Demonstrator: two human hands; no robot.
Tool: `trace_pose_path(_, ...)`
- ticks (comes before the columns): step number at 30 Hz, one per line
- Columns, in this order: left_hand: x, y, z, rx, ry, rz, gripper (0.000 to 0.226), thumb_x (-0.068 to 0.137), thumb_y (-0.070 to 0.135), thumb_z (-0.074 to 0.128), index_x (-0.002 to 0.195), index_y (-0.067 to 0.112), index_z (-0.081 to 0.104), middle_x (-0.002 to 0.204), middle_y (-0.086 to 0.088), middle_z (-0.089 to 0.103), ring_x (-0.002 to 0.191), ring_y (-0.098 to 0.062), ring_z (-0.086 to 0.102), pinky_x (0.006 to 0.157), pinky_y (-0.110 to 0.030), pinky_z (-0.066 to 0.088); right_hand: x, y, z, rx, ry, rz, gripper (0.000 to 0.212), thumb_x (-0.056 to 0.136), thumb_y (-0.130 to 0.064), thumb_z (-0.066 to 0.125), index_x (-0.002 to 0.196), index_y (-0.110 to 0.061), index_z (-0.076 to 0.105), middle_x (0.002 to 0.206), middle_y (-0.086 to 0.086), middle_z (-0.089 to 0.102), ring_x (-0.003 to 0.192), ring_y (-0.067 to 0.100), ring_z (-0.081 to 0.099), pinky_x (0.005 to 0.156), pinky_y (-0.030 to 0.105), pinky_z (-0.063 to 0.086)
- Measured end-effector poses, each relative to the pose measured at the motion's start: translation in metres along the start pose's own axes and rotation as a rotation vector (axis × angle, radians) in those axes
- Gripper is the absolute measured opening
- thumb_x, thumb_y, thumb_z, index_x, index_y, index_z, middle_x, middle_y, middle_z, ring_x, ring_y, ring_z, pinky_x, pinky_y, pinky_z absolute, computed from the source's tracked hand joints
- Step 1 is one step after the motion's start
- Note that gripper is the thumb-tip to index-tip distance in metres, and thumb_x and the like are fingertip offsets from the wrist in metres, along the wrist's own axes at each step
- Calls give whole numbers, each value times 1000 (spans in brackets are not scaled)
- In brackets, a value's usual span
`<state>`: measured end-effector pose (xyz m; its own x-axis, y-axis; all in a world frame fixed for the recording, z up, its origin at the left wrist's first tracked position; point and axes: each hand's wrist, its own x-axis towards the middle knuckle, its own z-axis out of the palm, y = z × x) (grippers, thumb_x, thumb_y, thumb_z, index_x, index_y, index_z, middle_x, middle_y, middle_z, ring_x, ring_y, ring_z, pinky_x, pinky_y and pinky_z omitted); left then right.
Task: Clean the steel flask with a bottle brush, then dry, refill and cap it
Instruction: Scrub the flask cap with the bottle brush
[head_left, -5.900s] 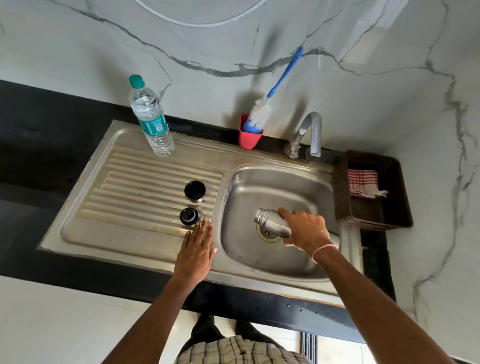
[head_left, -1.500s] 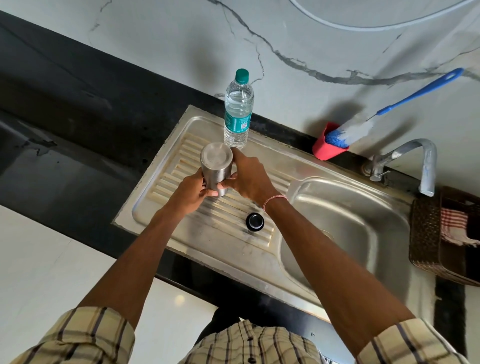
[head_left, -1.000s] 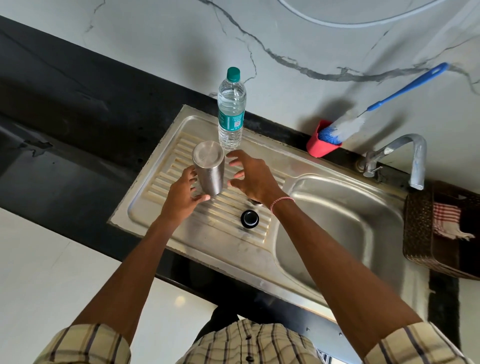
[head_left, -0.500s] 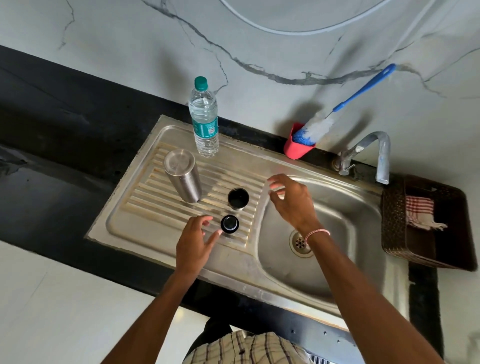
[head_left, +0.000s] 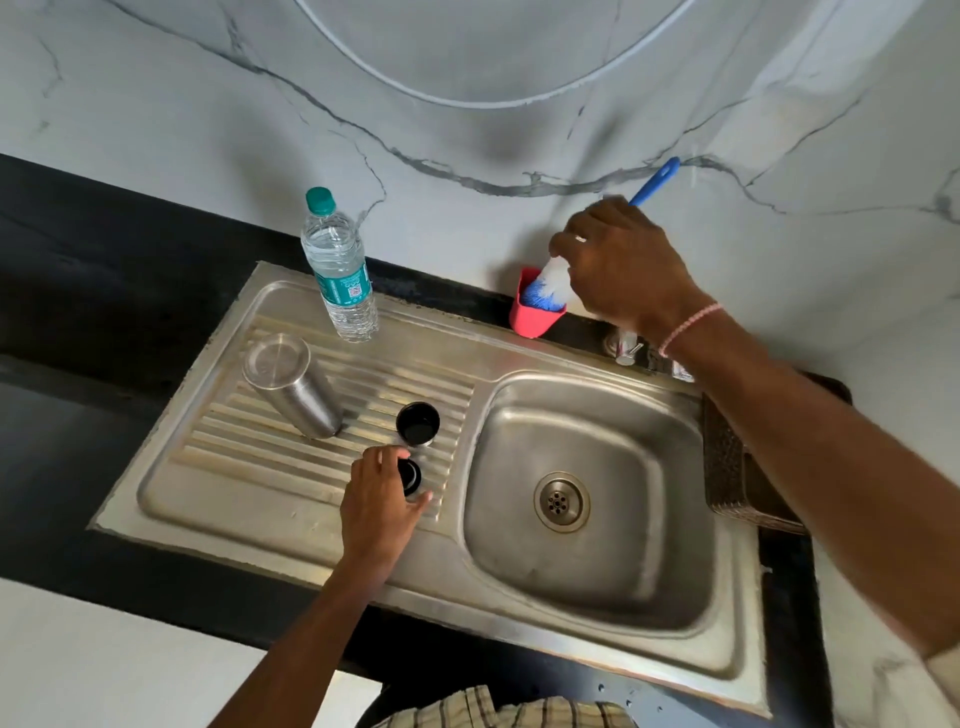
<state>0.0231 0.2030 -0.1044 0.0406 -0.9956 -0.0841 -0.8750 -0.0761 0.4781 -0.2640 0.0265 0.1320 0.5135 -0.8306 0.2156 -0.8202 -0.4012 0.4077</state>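
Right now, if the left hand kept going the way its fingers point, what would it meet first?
The cap on the drainboard, right at the fingers of the left hand; touching or not, I can't tell. Just past it is the cup. The right hand grips the brush.

Brushed steel flask (head_left: 291, 387), glossy ribbed steel drainboard (head_left: 249, 457), clear plastic bottle (head_left: 340, 270)

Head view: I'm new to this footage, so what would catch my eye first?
The right hand hangs over the bottle brush, which stands in its red cup by the back wall. Next come the steel flask, upside down on the drainboard, and the left hand, pinching a black cap beside the basin.
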Motion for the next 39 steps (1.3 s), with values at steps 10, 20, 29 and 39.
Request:
trace_pose_path(10,0,0,-7,-220,-19,-134,52,79,20,88,124,16,62,121,-7,57,106,-30,63,88,-44,53,29,19,-10,-329,-390,-33,16,86,2,62,83,-13,64,83,9,69,88,35,69,105,54,40)
trace_pose_path(20,-13,9,-18,-519,92,-153,49,80,34,87,122,36,61,117,10,58,106,-18,65,88,-48,60,42,56,-46,-272,-267,55,10,88,-5,69,85,-13,74,75,13,63,74,40,67,71,41,44)
trace_pose_path(29,-14,33,-30,-645,27,-163,48,86,28,84,130,22,65,126,0,61,106,-5,62,76,-4,50,25,75,-79,-188,-279,234,11,83,-11,79,93,-13,77,84,18,63,80,45,66,75,46,41)
trace_pose_path(39,-11,26,-34,-748,-16,-185,45,86,44,82,125,29,64,122,2,69,104,-12,70,86,-24,58,-4,76,-73,-171,-309,443,22,80,-15,82,98,-7,72,91,20,64,87,44,66,74,42,39)
